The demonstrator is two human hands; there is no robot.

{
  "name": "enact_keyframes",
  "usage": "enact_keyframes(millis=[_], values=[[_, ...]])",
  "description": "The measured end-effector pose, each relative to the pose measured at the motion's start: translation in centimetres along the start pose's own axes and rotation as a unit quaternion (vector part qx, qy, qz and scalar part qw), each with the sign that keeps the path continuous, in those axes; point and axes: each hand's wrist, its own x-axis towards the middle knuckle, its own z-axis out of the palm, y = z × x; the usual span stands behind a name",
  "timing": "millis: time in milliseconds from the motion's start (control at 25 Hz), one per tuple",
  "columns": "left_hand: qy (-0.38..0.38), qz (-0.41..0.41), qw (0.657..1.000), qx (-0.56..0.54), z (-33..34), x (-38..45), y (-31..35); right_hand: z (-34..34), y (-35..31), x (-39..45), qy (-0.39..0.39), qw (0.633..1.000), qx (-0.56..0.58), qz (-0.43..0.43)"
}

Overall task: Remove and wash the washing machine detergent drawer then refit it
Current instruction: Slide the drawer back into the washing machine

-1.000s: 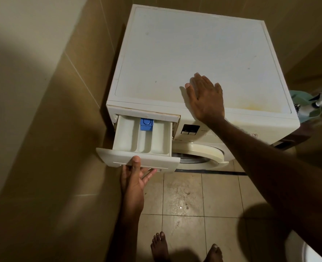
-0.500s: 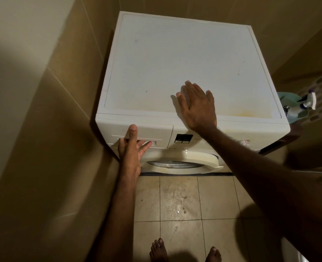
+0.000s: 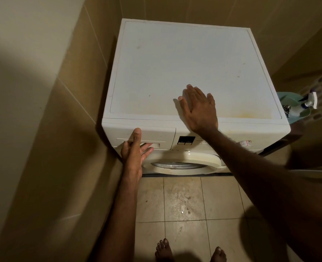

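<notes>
The white detergent drawer (image 3: 157, 133) sits pushed flush into the top left of the washing machine (image 3: 175, 63) front. My left hand (image 3: 133, 154) is on the drawer's front, with the thumb lying up over the panel and the fingers reaching into the handle recess. My right hand (image 3: 199, 108) lies flat, fingers spread, on the machine's top near its front edge and holds nothing. The inside of the drawer is hidden.
A dark display panel (image 3: 185, 140) sits right of the drawer, above the cream round door (image 3: 184, 160). A tiled wall (image 3: 43, 138) stands close on the left. A spray bottle (image 3: 310, 100) and a green basin (image 3: 288, 99) stand at the machine's right. My bare feet (image 3: 164, 249) are on the tiled floor.
The drawer, pulled out a second ago with its compartments showing, has been pushed fully in by my left hand. My right hand has stayed flat on the machine's top.
</notes>
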Motion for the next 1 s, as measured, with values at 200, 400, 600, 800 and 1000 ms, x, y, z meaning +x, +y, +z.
enact_keyframes(millis=[200, 400, 600, 800, 1000], values=[[-0.007, -0.014, 1.000, -0.003, -0.1, 0.1, -0.2, 0.0, 0.1, 0.0, -0.007, 1.000, -0.017, -0.002], [-0.026, -0.008, 1.000, -0.015, -0.2, 0.6, -0.7, -0.1, 0.1, 0.0, -0.011, 1.000, -0.003, 0.003], [-0.019, 0.012, 1.000, -0.020, -0.8, 0.0, -0.9, 0.0, 0.1, 0.0, -0.011, 1.000, -0.011, 0.002], [-0.006, 0.014, 1.000, -0.002, -3.8, -4.7, -3.2, 0.2, 0.2, 0.0, -0.008, 1.000, -0.003, 0.003], [0.013, -0.013, 1.000, 0.018, -7.6, -9.4, -5.1, 0.1, 0.2, 0.0, -0.011, 1.000, 0.001, -0.002]])
